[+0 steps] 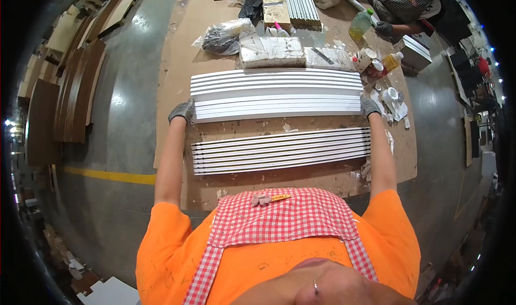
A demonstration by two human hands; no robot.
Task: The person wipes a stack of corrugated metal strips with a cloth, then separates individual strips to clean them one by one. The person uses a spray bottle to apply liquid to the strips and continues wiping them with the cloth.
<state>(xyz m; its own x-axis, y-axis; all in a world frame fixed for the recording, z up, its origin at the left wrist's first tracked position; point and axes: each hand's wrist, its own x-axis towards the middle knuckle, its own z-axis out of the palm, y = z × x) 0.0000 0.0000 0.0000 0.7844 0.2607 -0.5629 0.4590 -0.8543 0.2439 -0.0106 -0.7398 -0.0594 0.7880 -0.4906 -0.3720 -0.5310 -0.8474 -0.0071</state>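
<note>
Clerk: Containers first.

Inspector: Green-tinted bottle (360,24), at the far right of the counter (204,194): yellowish liquid low inside. Clear bottle (392,62), nearer: yellow liquid. Tins (365,57) just beside it: contents too small to identify. Clear bag (221,37), far left: dark material inside.

Clerk: The pieces being handled?

Inspector: Far strips (279,96), white, lie side by side across the counter, just this side of two pale blocks (272,52). Near strips (282,151), also white, lie apart from them, closer to the wearer.

Clerk: Hands?

Inspector: Both gloved. Left hand (183,111) touches the far strips' left end; right hand (370,106), the right end. The fingers are partly hidden on both; I cannot tell whether they are clamped.

Clerk: Surface and room?

Inspector: Counter brown, marked with pale spatter. Floor (126,133) grey, with a yellow line (107,175) at left. Brown boards (78,98) stand beyond it. A co-worker (406,6) is at the far right, one gloved hand near the green-tinted bottle.
</note>
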